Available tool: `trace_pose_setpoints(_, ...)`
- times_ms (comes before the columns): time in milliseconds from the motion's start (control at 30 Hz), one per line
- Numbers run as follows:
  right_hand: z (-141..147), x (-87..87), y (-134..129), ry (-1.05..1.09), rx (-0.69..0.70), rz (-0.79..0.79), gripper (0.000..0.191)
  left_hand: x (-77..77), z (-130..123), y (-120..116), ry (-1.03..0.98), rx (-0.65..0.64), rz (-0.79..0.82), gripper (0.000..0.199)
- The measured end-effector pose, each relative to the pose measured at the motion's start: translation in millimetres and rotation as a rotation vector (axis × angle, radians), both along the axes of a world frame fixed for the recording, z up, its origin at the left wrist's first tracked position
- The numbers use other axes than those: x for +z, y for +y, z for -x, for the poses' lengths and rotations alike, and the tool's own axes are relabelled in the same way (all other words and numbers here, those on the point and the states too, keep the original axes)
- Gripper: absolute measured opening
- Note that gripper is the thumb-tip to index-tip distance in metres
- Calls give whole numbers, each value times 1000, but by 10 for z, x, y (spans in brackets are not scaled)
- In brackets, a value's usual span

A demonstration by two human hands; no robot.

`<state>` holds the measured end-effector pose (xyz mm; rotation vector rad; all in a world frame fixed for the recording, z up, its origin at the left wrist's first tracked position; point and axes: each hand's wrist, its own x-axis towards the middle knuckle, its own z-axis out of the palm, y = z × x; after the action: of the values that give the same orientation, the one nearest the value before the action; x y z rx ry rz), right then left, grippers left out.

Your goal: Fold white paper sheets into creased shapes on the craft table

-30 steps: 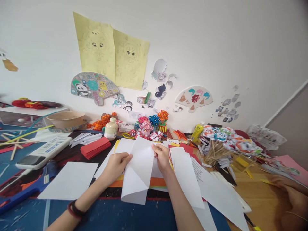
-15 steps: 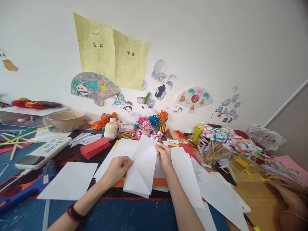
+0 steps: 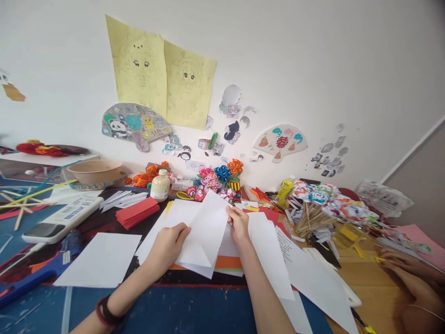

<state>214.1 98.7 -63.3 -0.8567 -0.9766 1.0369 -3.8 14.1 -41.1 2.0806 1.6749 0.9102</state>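
Observation:
Between my hands is a folded sheet of white paper (image 3: 207, 229), tilted above other sheets. My left hand (image 3: 170, 243) is closed on its left edge, thumb toward the paper. At the upper right edge my right hand (image 3: 238, 223) pinches it between thumb and fingers. Under and behind it lie more white sheets (image 3: 156, 232) and an orange sheet (image 3: 225, 263). A white paper stack (image 3: 99, 260) rests left of my left arm, and further white sheets (image 3: 269, 255) lie right of my right hand.
Red paper strips (image 3: 137, 212) and a glue bottle (image 3: 160, 185) stand behind. At left are a blue glue gun (image 3: 52, 264) and a white power strip (image 3: 64, 218). Handmade flowers (image 3: 222, 175) line the wall. Another person's hands (image 3: 406, 266) hold something yellow at far right.
The folded paper has tilted and shifted slightly, its lower end rising. My left hand has moved a little left along its edge; my right hand still pinches the upper right edge.

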Motion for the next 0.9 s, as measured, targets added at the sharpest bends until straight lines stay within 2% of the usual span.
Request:
trace_pose_setpoints(200,-16,-10,20,31,-26,7,37,-20,33,-22,0,-122,115,30)
trace_pose_setpoints(333,-30,-4,28,41,-34,22,36,-4,46,-49,-4,-88,75,29)
trace_pose_setpoints(500,-49,-11,28,64,-67,37,37,-87,48,-49,-14,-227,206,30)
trace_pose_setpoints(600,-73,-34,45,68,-76,32,37,-108,37,-66,40,-227,205,34)
trace_pose_setpoints(700,-111,-53,78,85,-105,39,37,-62,11,-109,75,-217,205,35)
trace_pose_setpoints(900,-173,-68,123,118,-159,51,37,32,4,-190,75,-324,263,32)
